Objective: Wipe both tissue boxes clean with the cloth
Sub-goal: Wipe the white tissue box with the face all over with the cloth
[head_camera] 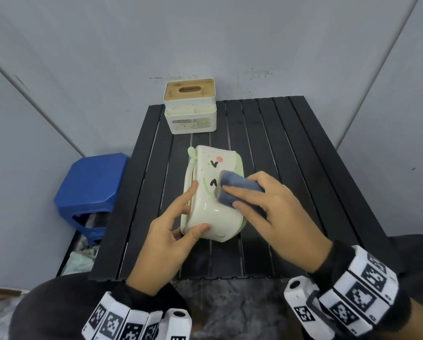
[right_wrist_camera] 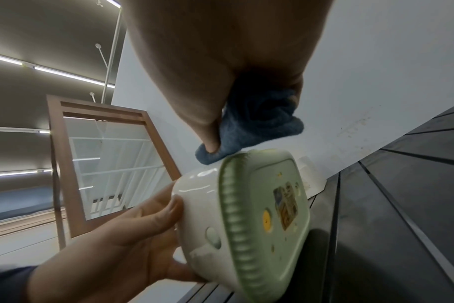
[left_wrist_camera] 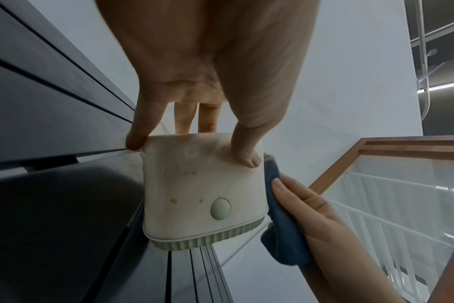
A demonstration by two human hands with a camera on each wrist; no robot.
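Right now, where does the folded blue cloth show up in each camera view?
Head: the folded blue cloth lies centre frame, under the right hand, on the cream cartoon-face tissue box.
Left wrist: lower right, against the box's right side.
Right wrist: upper centre, above the box's ribbed green edge.
Shared landmark: the black slatted table.

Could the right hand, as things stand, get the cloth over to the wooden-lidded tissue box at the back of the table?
Probably yes: nothing stands between the right hand and the wooden-lidded box.
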